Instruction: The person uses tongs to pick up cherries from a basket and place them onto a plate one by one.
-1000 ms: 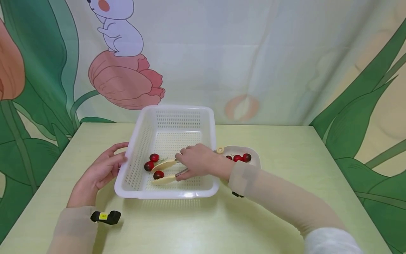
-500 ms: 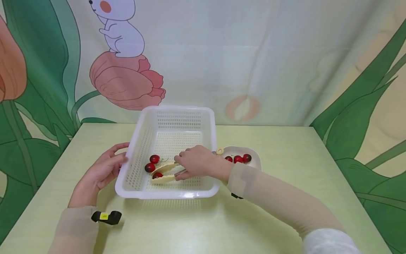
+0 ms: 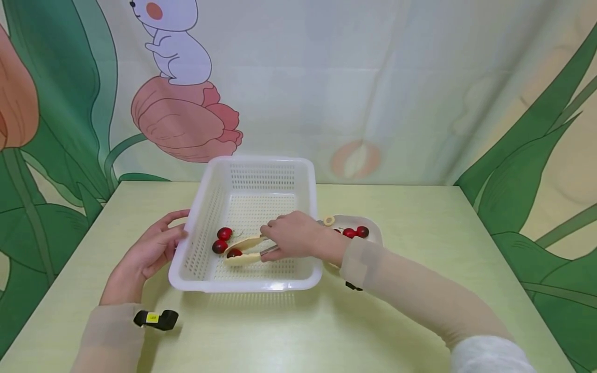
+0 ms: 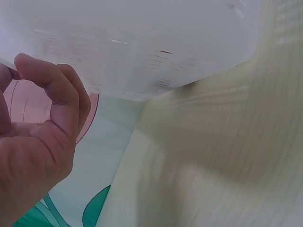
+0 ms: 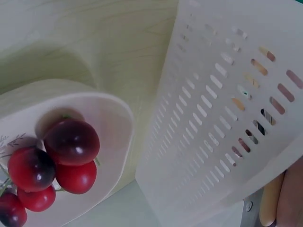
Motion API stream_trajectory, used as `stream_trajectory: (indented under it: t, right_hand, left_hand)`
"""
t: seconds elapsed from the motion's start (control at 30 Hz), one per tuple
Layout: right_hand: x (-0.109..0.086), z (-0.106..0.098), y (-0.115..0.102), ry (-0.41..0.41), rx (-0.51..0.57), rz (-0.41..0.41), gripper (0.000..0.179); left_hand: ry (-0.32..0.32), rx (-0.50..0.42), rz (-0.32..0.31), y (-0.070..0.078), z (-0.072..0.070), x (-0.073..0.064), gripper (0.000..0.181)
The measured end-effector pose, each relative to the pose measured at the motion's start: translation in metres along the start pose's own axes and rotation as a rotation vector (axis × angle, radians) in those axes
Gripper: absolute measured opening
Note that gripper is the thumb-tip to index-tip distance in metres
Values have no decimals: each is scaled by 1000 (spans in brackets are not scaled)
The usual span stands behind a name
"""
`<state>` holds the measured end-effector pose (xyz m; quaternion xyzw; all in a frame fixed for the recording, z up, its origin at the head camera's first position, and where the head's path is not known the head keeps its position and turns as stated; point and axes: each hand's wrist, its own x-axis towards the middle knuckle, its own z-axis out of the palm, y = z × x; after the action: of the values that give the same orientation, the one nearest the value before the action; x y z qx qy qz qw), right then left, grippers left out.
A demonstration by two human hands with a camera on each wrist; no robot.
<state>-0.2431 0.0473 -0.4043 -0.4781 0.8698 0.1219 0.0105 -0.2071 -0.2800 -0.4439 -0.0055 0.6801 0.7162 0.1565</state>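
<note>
My left hand (image 3: 151, 246) holds the left rim of a white perforated plastic basket (image 3: 244, 286); in the left wrist view its curled fingers (image 4: 66, 90) meet the basket's edge. Reaching over the right side, my right hand (image 3: 296, 235) grips a pair of tongs (image 3: 244, 259) with cream tips and metal arms. Between those tips, low in the basket, sits a dark red cherry (image 3: 235, 253), partly hidden by them. Two more cherries, an upper one (image 3: 225, 233) and a lower one (image 3: 219, 246), lie together just left of the tongs.
Right of the basket stands a pale dish (image 3: 375, 241) with several stemmed cherries (image 5: 71, 142), partly covered by my right forearm in the head view. A printed curtain (image 3: 396, 103) hangs behind the light wooden table (image 3: 289, 331).
The tongs' tips have come together around the nearest cherry, then shifted slightly right with my right hand. My left hand stays at the basket's rim.
</note>
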Motion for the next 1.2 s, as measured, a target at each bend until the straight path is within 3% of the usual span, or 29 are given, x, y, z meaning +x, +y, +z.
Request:
stream_trajectory:
  t: [0.43,0.93,1.2]
  right_hand:
    - [-12,-3,12,53,50,28,58]
    - [-33,-13,29,182,148,48,47]
    - [-48,-20,40,195,180,92,45]
  left_hand:
    - [-1,-10,-4,1,0,0,59]
    - [6,-4,-6,3,2,-2,60]
    - [2,-23,-7,2,2,-2,59]
